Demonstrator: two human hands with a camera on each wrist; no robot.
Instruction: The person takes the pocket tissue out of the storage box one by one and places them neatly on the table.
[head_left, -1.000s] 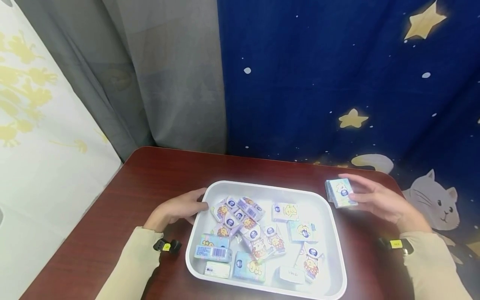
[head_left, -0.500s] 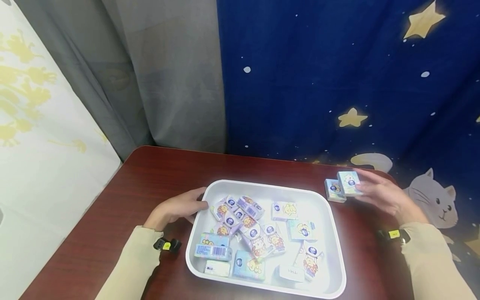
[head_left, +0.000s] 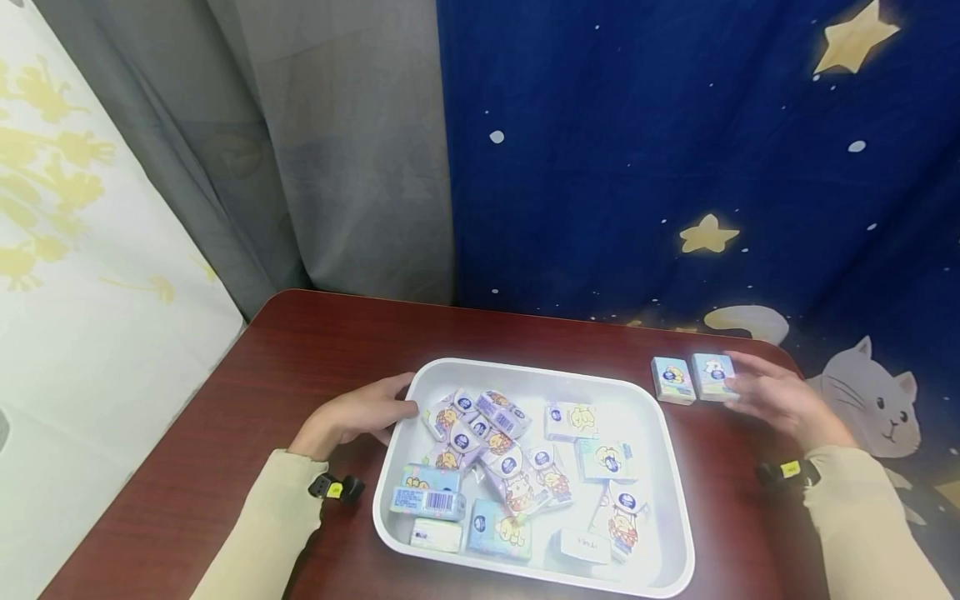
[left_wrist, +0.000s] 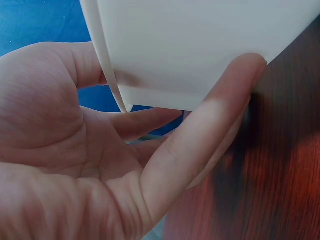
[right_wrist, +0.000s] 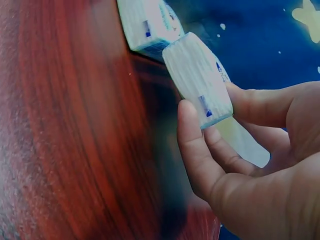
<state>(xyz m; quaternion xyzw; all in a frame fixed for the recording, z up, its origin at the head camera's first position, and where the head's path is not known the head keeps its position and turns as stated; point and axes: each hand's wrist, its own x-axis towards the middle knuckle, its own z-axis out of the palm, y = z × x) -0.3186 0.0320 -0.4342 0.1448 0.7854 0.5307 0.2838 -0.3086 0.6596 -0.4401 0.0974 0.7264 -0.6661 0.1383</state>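
Note:
At the table's far right, my right hand (head_left: 780, 398) pinches a small blue tissue pack (head_left: 711, 375) between thumb and fingers. In the right wrist view the pack's pale side (right_wrist: 195, 80) shows, tilted, its end close to another pack (right_wrist: 150, 25). That second blue tissue pack (head_left: 672, 381) lies flat on the table just left of the held one. My left hand (head_left: 360, 417) holds the white tray (head_left: 540, 372) by its left wall, thumb over the rim. The left wrist view has the fingers (left_wrist: 200, 135) against the tray's outside.
Inside the tray lie several purple tissue packs (head_left: 517, 483), mostly at left and centre. Blue packs (head_left: 498, 529) and a white pack (head_left: 585, 547) are there too. The brown table (head_left: 360, 333) ends at a grey curtain (head_left: 360, 167) and a blue starry curtain (head_left: 600, 167).
My right hand has shifted the held pack rightward off the other pack and lowered it to the other's right, uncovering that pack. The left hand and tray have stayed put.

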